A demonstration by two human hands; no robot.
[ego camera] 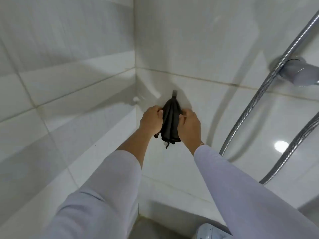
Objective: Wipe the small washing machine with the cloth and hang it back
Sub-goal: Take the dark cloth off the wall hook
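Observation:
A dark grey cloth (170, 121) hangs bunched from a small dark hook (174, 93) on the white tiled wall near the corner. My left hand (151, 119) grips the cloth's left edge with thumb and fingers. My right hand (189, 125) pinches its right edge. Loose threads dangle below the cloth. A pale corner of the small washing machine (211, 230) shows at the bottom edge, mostly hidden by my right sleeve.
White glossy tiles cover both walls meeting at the corner (135, 66). A chrome shower hose (264, 90) loops down the right wall from a round chrome fitting (300, 71). A second run of hose (291, 150) crosses lower right.

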